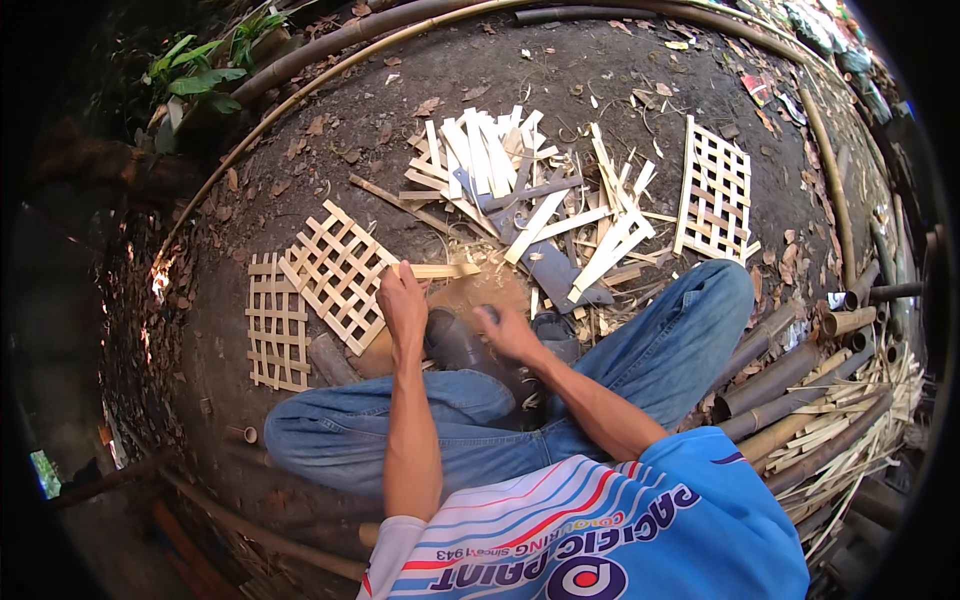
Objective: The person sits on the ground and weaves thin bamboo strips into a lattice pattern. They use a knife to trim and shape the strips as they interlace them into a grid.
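My left hand [402, 302] is closed around the near end of some pale bamboo strips [446, 271], which point to the right over a brown patch of shavings. Lower and to the right, my right hand [510, 333] is curled, with a small dark end showing at its thumb side; motion blur hides what it grips. The two hands are apart. Just left of my left hand lies a woven bamboo lattice [340, 276], overlapping a second lattice [278, 325]. Dark footwear [455, 345] shows between my hands and my jeans.
Ahead lies a heap of split bamboo strips [485, 150], with dark flat pieces [550, 270] among them. Another lattice [714, 192] lies at the right. Bamboo poles [770, 385] and thin slivers [850, 430] are piled at my right. A long bent pole [300, 95] borders the leaf-strewn soil.
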The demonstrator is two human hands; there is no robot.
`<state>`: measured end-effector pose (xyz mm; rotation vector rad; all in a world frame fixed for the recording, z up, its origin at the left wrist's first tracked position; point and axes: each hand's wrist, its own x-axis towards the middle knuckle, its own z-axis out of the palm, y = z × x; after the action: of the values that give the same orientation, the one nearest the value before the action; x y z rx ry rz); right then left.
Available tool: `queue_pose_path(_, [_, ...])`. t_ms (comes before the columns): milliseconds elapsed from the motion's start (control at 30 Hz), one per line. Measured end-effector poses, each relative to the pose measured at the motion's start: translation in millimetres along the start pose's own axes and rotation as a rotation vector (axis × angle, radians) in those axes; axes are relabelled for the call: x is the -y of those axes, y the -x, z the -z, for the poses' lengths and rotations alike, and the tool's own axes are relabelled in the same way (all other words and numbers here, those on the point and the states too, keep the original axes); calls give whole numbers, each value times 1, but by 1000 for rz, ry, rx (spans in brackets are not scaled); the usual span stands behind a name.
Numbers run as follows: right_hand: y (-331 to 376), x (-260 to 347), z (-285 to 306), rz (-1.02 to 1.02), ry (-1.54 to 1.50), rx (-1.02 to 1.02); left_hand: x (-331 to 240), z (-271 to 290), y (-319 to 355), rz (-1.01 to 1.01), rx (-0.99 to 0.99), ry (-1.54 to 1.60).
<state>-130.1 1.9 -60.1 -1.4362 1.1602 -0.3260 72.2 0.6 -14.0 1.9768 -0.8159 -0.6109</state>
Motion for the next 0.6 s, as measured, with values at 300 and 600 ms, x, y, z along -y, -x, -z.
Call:
queue_pose_path(300, [-2, 16, 11, -135, -35, 42, 15, 1, -23, 118, 27, 101])
queue_pose_path(600, [-8, -5, 15, -99, 154, -33, 16, -4, -26, 107, 16, 121])
